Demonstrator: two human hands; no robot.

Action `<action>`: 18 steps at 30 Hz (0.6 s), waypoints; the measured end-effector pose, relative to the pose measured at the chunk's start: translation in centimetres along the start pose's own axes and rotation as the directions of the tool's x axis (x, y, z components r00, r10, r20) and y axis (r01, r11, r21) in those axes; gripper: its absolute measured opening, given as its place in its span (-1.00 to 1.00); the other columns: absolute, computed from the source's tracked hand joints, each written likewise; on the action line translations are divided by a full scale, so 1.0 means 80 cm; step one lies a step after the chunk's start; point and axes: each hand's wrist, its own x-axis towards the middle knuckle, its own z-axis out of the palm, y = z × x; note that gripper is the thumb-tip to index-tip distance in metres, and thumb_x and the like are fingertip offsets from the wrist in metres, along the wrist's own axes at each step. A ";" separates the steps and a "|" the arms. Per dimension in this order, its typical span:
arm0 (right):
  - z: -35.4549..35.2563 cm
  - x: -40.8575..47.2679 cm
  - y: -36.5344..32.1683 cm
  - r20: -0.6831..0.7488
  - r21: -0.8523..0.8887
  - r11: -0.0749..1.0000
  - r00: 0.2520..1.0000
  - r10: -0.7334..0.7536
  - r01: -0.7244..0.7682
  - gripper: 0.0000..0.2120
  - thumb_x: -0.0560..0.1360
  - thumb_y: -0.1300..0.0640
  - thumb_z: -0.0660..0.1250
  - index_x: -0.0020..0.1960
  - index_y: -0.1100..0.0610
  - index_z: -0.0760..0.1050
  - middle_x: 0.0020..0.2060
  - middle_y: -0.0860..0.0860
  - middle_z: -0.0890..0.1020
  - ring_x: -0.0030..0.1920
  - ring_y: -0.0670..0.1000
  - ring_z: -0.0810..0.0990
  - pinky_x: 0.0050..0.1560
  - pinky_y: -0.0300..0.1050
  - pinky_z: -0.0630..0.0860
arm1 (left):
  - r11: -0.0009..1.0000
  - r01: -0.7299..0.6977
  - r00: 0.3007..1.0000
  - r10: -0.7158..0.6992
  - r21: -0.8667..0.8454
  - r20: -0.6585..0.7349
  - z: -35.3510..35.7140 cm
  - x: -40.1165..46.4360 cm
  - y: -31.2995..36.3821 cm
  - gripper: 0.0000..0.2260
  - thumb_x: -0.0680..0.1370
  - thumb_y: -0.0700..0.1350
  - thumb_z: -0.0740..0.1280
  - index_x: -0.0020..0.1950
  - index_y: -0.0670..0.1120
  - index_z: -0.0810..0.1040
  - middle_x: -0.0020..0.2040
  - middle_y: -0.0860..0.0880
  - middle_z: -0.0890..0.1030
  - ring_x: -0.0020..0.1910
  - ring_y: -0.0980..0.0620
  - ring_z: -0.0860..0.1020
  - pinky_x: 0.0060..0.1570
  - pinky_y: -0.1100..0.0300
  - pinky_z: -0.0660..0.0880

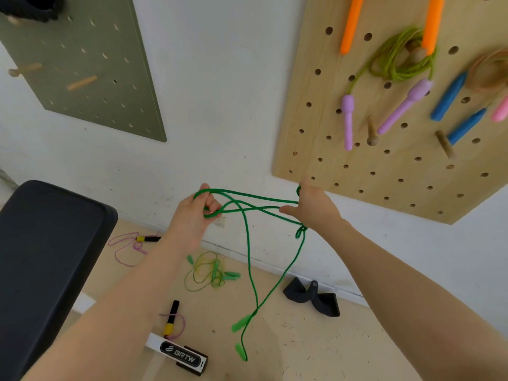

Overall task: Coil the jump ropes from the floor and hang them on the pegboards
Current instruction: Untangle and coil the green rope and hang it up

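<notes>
A dark green jump rope (248,251) is stretched in loops between my two hands in front of the wall. My left hand (195,215) grips one end of the loops with curled fingers. My right hand (310,206) holds the other end, the rope passing round its fingers and thumb. Two strands hang down to its green handles (239,324) near the floor. A wooden pegboard (316,138) at upper right carries several coiled ropes. A green pegboard (90,64) hangs at upper left. On the floor lie a light green rope (209,272) and a pink rope with black-yellow handles (171,318).
A black padded bench (46,257) fills the left side, its white base labelled BRTW (184,356) on the floor. A black strap-like object (312,296) lies by the wall. Free wooden pegs (371,132) stick out of the wooden board.
</notes>
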 end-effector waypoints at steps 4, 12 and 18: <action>0.016 0.004 0.006 0.072 0.231 0.963 0.990 0.122 -0.136 -0.28 0.40 -0.07 0.45 0.32 0.24 0.14 0.08 0.17 0.49 -0.05 0.11 0.51 -0.12 -0.03 0.46 | 0.976 0.097 0.974 -0.053 -0.195 0.220 0.028 -0.020 0.017 -0.69 0.66 -0.10 0.02 -0.21 -0.09 0.41 -0.41 0.03 0.44 -0.59 0.14 0.24 -0.43 0.32 0.36; -0.029 -0.008 -0.021 0.161 0.469 0.876 0.986 0.041 -0.112 -0.17 0.42 0.09 0.44 0.52 0.08 0.03 0.38 0.12 0.36 0.34 0.14 0.37 0.34 -0.01 0.32 | 0.933 0.091 0.910 -0.219 0.349 0.350 0.047 -0.025 0.028 -0.69 0.62 0.11 0.07 0.35 0.36 0.30 0.00 -0.03 0.63 -0.56 0.14 0.11 -0.62 0.36 0.06; -0.019 -0.029 -0.065 0.168 0.609 0.791 0.964 -0.204 0.061 -0.82 0.50 0.25 0.25 0.02 0.28 0.57 -0.12 0.12 0.64 -0.12 0.04 0.62 -0.08 -0.18 0.56 | 0.969 0.159 0.913 -0.217 0.188 0.346 0.054 -0.019 0.037 -0.71 0.62 0.11 0.09 0.32 0.31 0.38 -0.25 -0.01 0.48 -0.59 0.18 0.12 -0.59 0.35 -0.01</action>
